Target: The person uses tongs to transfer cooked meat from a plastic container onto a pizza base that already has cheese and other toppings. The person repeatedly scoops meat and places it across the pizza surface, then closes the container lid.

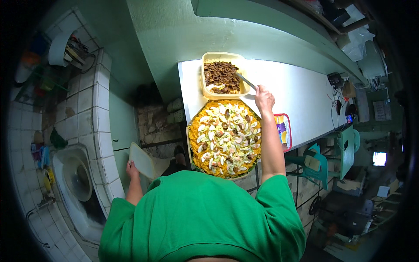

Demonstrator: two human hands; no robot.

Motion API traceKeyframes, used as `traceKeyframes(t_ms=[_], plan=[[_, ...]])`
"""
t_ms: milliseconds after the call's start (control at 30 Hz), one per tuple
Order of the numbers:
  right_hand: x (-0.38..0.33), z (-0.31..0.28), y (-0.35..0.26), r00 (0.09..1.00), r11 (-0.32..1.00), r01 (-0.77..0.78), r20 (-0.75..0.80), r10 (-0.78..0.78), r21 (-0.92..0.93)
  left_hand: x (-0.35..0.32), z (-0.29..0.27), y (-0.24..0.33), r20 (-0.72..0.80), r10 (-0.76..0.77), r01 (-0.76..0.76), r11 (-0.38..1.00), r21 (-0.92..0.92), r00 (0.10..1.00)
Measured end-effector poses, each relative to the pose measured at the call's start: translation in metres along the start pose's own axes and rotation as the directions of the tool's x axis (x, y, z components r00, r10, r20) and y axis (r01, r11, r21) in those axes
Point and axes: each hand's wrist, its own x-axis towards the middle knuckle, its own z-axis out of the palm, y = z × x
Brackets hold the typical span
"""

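My right hand (264,99) is closed round the handle of a slim metal utensil (247,81). Its far end reaches into a pale yellow plastic tub (203,85); whether it is a spoon or tongs I cannot tell. Dark brown cooked pieces (220,72) fill most of the tub. Just nearer me lies a large, many-sided tray of orange-yellow noodles (205,118), topped with egg slices, chopped pale greens and scattered brown pieces. Off to the left, away from the table, my left hand (132,170) grips a translucent whitish lid (142,160) by its edge, tilted.
The tub and tray stand on a white table (297,96) against a green wall. A red-rimmed container (283,131) sits right of my forearm. Green plastic chairs (316,163) stand to the right. On the left are a tiled counter (102,126) and a sink (78,187).
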Motion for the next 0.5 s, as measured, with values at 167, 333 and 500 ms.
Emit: traceKeyframes(t_ms=[167,333,500], plan=[[-0.014,-0.02,-0.004,0.987,0.979,0.154,0.066,-0.146,-0.132,0.031,0.002,-0.011,0.049,-0.025,0.021,0.996,0.083,0.998],[-0.002,-0.003,-0.019,0.985,0.98,0.161,-0.049,-0.168,-0.115,0.032,0.019,0.013,0.059,0.022,-0.024,0.999,0.039,0.998],[0.015,0.02,-0.026,0.923,0.913,0.307,-0.149,-0.354,-0.27,0.019,0.024,0.044,0.137,-0.008,0.012,1.0,-0.028,0.991]])
